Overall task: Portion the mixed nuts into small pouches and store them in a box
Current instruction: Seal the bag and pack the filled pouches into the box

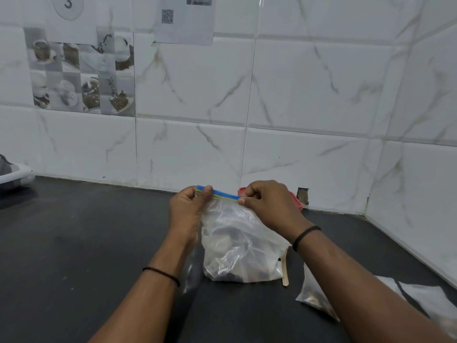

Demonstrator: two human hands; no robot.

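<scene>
A clear zip pouch (237, 243) with a blue and yellow seal strip stands on the black counter (74, 243), with dark nuts at its bottom. My left hand (190, 209) pinches the left end of the strip. My right hand (269, 201) pinches the right end. Both hold the pouch's top edge level above the counter. Behind my right hand, a red-rimmed box (298, 201) shows only in part. A wooden spoon handle (285, 271) sticks out by the pouch's right side.
Small filled pouches (314, 293) lie on the counter at the right, partly under my right forearm. A white tiled wall closes the back and right. A white tray (14, 174) with grey cloth sits at the far left edge.
</scene>
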